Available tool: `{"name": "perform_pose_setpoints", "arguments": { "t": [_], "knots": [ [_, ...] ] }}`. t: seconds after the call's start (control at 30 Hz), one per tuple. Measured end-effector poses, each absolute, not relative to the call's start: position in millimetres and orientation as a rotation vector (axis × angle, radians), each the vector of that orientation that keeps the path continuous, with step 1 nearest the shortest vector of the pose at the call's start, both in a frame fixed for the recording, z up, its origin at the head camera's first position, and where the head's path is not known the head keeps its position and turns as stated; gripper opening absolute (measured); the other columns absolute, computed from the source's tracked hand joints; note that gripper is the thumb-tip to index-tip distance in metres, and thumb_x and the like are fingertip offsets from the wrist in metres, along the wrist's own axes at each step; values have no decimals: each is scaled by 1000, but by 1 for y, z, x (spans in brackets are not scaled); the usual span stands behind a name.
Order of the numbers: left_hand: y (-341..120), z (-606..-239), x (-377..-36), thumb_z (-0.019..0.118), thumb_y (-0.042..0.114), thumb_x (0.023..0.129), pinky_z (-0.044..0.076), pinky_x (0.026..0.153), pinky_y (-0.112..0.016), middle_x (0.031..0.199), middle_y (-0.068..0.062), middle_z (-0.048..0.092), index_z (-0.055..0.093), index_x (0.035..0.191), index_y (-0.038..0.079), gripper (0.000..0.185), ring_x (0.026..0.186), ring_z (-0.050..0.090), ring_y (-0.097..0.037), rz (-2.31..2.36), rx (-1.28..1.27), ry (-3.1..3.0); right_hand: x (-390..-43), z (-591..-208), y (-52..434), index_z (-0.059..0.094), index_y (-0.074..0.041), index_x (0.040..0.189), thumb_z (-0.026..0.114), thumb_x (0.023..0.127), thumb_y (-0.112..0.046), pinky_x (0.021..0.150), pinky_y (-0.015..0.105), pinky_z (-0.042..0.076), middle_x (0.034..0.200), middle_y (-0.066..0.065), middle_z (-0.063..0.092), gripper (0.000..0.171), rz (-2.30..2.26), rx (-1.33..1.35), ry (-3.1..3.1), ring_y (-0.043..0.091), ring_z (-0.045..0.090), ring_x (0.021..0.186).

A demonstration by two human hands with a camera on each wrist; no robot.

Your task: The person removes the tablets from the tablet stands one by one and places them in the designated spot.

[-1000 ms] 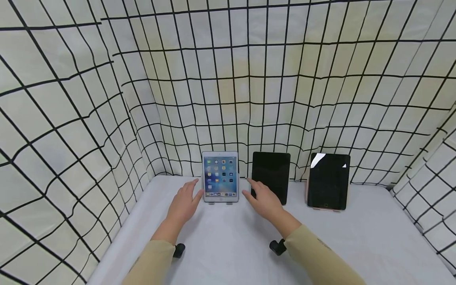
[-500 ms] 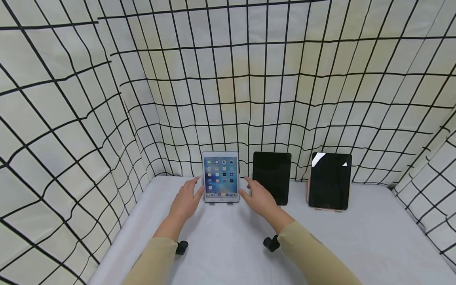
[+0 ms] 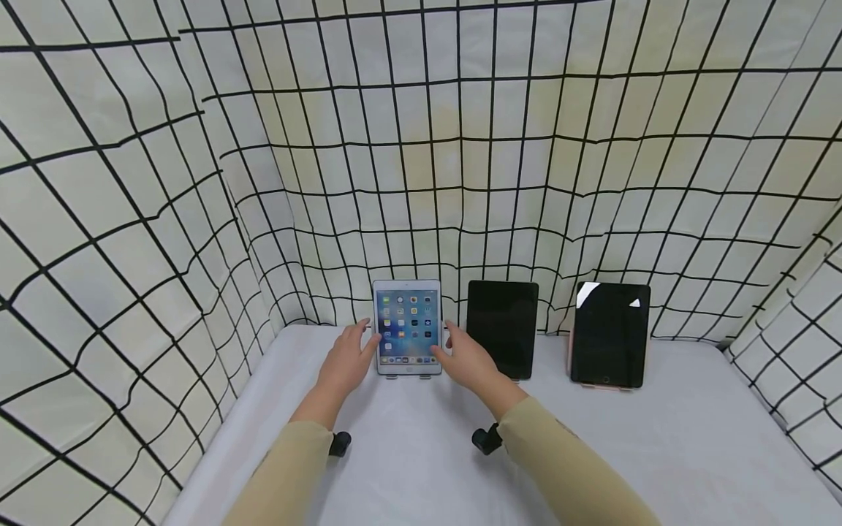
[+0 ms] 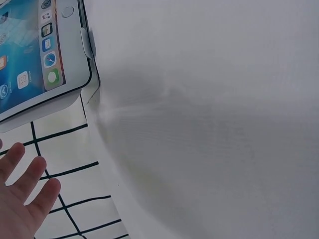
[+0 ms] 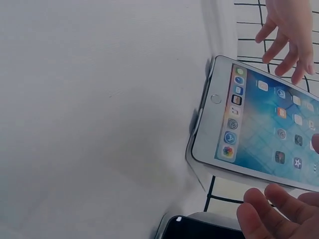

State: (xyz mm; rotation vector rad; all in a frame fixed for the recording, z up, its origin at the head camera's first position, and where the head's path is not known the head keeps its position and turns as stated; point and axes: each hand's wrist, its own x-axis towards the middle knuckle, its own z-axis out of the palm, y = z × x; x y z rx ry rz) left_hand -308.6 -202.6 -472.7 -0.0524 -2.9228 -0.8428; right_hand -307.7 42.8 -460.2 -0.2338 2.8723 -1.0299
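A white tablet [image 3: 407,326] with a lit screen of app icons stands upright on a small stand at the back of the table [image 3: 421,453]. My left hand [image 3: 345,363] is at its left edge, fingers straight, thumb near the frame. My right hand [image 3: 463,359] is at its right edge, fingers extended, thumb close to the lower right corner. Neither hand visibly grips it. The left wrist view shows the tablet [image 4: 35,55] above my straight fingers [image 4: 30,179]. In the right wrist view the tablet [image 5: 259,127] lies between my right fingertips [image 5: 271,206] and my left hand [image 5: 291,35].
A dark-screened black tablet [image 3: 503,326] stands just right of the white one, and another dark tablet [image 3: 609,334] in a pink case stands further right. Gridded cloth walls [image 3: 131,219] enclose the table on three sides. Black wrist camera mounts [image 3: 487,439] sit under my sleeves.
Both hands moved forward and inward toward the white tablet. My right hand shifted left from in front of the black tablet to the white tablet's right edge.
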Motion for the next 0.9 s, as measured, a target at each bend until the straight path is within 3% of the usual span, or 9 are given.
{"name": "perform_pose_setpoints", "arguments": {
  "t": [0.23,0.5,0.77,0.9],
  "knots": [
    [-203,-474,-317,38,54,104,31,111,-55,152,-19,37,29,155,10,68,139,37,-38,-858,-55,-2931,-313,-458,36,21,-12,159,59,98,-43,87,40,53,128,10,60,78,-1059,-229,2837,20,59,97],
    [-200,-473,-321,35,57,103,32,110,-55,153,-19,36,29,155,10,70,139,36,-39,-863,-63,-2937,-318,-454,31,20,-11,158,59,99,-39,105,48,42,145,10,52,77,-1125,-262,2800,25,54,129],
    [-198,-472,-322,36,59,102,29,111,-56,155,-20,33,30,155,9,73,142,32,-40,-857,-91,-2938,-318,-454,31,20,-11,158,59,99,-39,106,49,40,146,11,51,76,-1168,-218,2774,27,51,131],
    [-199,-473,-323,43,56,101,29,112,-55,155,-18,34,31,155,10,72,142,32,-39,-847,-91,-2927,-320,-456,30,23,-11,158,59,99,-40,99,47,47,134,13,58,75,-1176,-189,2783,25,59,113]
  ]
}}
